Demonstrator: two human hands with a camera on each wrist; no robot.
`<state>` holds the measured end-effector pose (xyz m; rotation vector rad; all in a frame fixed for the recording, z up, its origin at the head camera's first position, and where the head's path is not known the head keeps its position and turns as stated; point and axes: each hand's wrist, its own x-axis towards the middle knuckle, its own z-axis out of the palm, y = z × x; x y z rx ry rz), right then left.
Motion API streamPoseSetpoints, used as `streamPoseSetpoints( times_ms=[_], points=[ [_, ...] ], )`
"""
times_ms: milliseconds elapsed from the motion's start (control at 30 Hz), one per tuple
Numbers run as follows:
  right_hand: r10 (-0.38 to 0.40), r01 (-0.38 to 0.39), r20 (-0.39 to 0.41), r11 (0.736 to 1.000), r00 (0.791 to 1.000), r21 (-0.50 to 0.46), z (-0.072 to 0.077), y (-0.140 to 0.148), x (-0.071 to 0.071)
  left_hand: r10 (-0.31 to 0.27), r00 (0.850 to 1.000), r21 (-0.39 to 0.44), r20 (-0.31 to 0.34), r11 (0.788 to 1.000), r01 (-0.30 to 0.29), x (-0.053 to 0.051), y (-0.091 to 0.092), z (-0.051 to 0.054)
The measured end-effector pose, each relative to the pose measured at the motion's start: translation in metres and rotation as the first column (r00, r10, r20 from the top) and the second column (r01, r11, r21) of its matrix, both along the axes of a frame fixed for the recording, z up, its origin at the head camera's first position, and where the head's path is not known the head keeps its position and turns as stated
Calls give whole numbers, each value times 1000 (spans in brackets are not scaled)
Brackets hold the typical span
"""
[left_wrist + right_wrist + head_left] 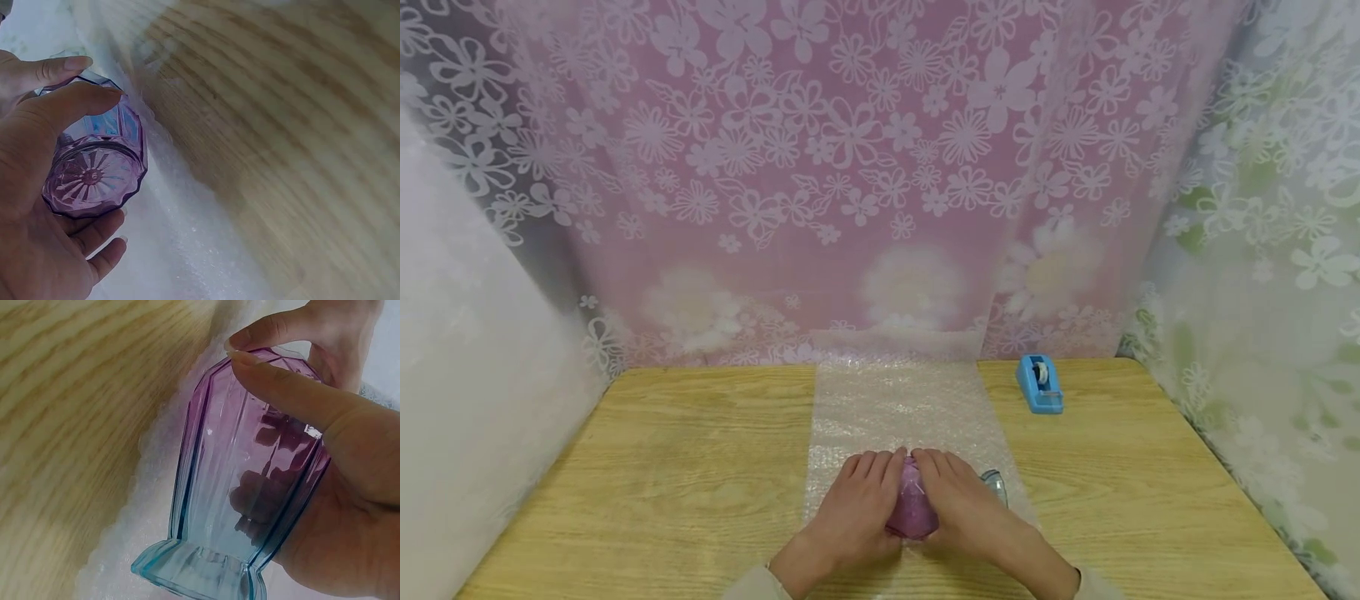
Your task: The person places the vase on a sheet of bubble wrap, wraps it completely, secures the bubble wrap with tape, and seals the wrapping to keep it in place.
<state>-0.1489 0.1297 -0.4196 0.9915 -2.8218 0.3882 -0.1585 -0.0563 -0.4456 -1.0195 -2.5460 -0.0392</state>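
A faceted glass vase (pixel 914 504) lies on its side over bubble wrap (pixel 902 408), its colour fading from purple at the base to pale blue at the flared mouth. My left hand (pixel 859 507) grips the base end, and in the left wrist view the vase's round base (pixel 92 177) shows a starburst pattern between thumb and fingers. Around the body curls my right hand (pixel 967 507). The right wrist view has the vase (pixel 231 469) with its mouth toward the bottom and both thumbs near the purple end. Some fingers are hidden behind the glass.
A blue tape dispenser (pixel 1040 385) with a roll of tape stands at the back right of the wooden table (pixel 700 450). The bubble wrap runs to the table's far edge, against a pink flowered curtain (pixel 850 167). Pale sheets hang at both sides.
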Motion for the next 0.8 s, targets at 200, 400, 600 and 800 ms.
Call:
streamPoseSetpoints(
  times_ms=[200,400,600,800],
  points=[
    [30,-29,-12,999,999,27,0,1,-3,14,1000,33,27,999,-15,2,1,-3],
    [44,-45,36,999,998,16,1,2,-5,22,999,59,40,998,-24,3,2,-6],
    [44,-44,49,999,998,-6,-1,3,-8,33,998,86,59,996,-38,4,4,-7],
    [38,-38,67,999,997,-3,-2,3,-8,46,998,94,49,994,-50,5,5,-10]
  ],
)
